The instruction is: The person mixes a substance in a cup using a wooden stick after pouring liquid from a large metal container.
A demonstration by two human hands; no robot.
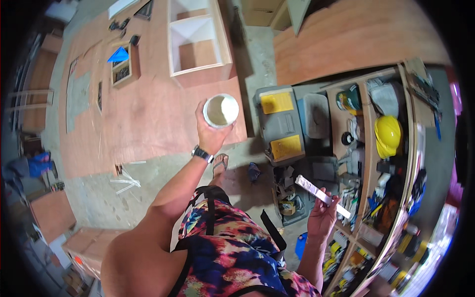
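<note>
My left hand (212, 134) is wrapped round a round tub (215, 105), held over the near right corner of a plywood worktop (158, 119). Seen from above, the tub has a pale rim and an off-white inside, part lit and part shadowed. My right hand (322, 219) grips a flat, pale, slightly shiny strip (309, 187) between thumb and fingers. The strip slants across the hand, its upper end pointing left. It is held well apart from the tub, beside the shelving; its material is unclear.
An open wooden cabinet box (199, 74) and a small divided wooden tray (132, 67) with a blue triangular piece (118, 55) stand on the worktop. At right are a grey toolbox (282, 119) and shelves with a yellow hard hat (388, 134). Thin white sticks (128, 183) lie on the floor.
</note>
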